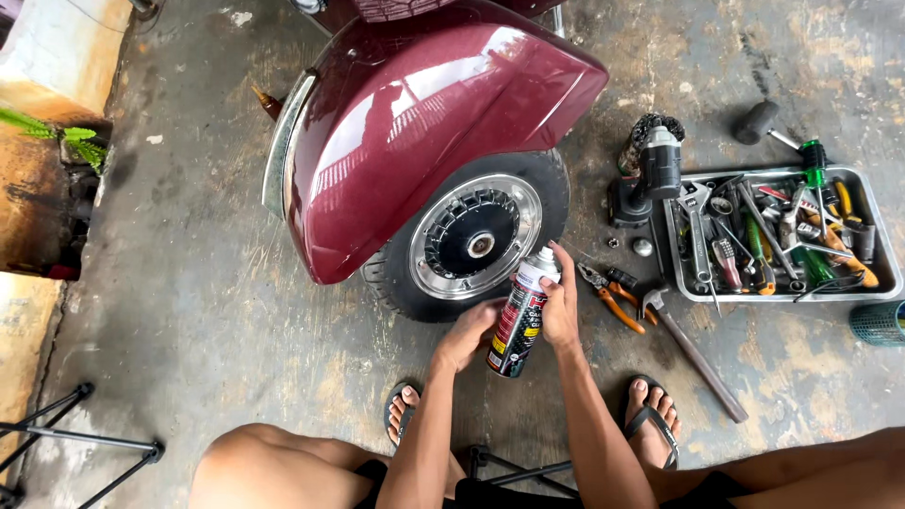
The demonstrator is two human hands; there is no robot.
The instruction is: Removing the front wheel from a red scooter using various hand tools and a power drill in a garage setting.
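Note:
My right hand (562,306) grips a spray can (521,316) with a white top and a dark printed body, forefinger up on the nozzle. The can tilts toward the wheel hub (479,236) of a maroon scooter (424,123). My left hand (471,332) touches the can's lower side with curled fingers. The black tyre (556,184) and chrome rim sit just beyond the can, under the maroon fender.
A metal tray (681,273) full of several hand tools lies to the right. Orange-handled pliers (613,297), a hammer (693,353), a power tool (655,170) and a rubber mallet (759,123) lie on the concrete. Black tripod legs (85,443) stand at the lower left.

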